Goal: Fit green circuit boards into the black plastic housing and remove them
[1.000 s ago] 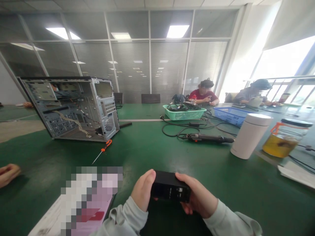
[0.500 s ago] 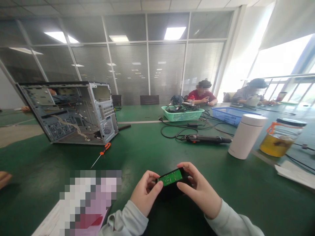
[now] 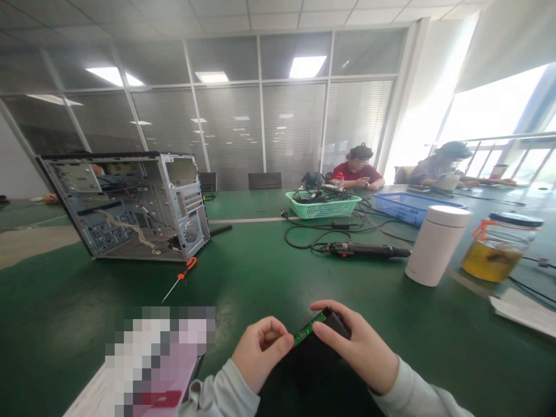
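A small black device with a green circuit board (image 3: pixel 303 334) is held between both hands above the near part of the green table. The thumb and curled fingers of my left hand (image 3: pixel 263 351) pinch its left end. My right hand (image 3: pixel 354 341) wraps round the right end, thumb on the near side and fingers over the far edge. The board shows as a narrow tilted strip, and the black casing (image 3: pixel 337 326) shows beside the right thumb. The underside is hidden.
An open computer case (image 3: pixel 130 208) stands left, with an orange-handled screwdriver (image 3: pixel 181 277) before it. Ahead lie a green basket (image 3: pixel 324 208) of cables, a blue basket (image 3: pixel 402 208) and a black power tool (image 3: pixel 369 250). A white bottle (image 3: pixel 438 246) and a jar (image 3: pixel 499 249) stand right.
The device has turned so that its green face, broad before, now shows as a narrow, steeper strip. Both hands sit slightly lower in the picture. The view has tipped up a little.
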The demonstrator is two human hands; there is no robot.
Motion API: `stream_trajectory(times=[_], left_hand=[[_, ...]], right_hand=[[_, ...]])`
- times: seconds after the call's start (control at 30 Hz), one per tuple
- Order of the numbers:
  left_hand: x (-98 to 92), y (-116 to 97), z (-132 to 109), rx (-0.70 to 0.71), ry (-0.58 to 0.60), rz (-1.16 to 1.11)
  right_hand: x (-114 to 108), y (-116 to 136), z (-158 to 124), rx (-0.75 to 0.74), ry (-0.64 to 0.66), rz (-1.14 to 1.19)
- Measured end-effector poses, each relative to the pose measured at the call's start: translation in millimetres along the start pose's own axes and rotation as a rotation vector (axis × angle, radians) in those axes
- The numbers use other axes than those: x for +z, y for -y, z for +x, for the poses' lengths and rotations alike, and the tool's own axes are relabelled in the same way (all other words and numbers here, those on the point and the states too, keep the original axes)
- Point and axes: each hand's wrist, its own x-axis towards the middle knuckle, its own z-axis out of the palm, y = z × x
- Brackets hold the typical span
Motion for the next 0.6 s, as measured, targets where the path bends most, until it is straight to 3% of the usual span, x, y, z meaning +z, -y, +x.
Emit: stream_trajectory(times=[0.13, 0.27, 0.43, 0.53, 0.6], left_hand=[[-0.1, -2, 1, -0.056, -0.059, 0.008], [-5.1, 1, 3, -0.045, -0.112, 0.075], [-4.8, 7, -2, 0.150, 0.018, 0.361], [-2.2, 7, -4, 0.145, 0.065, 0.378], [-2.1, 6, -4, 0.124, 0.018, 0.308]], right_hand=[[0, -2, -1, 0.138, 0.036, 0.081], [-3, 13, -4, 0.216, 0.123, 0.182], [-4, 26, -12, 0.201, 0.118, 0.168], [-5, 24, -12, 0.202, 0.130, 0.168], [-9, 21, -10, 0.211, 0.155, 0.185]])
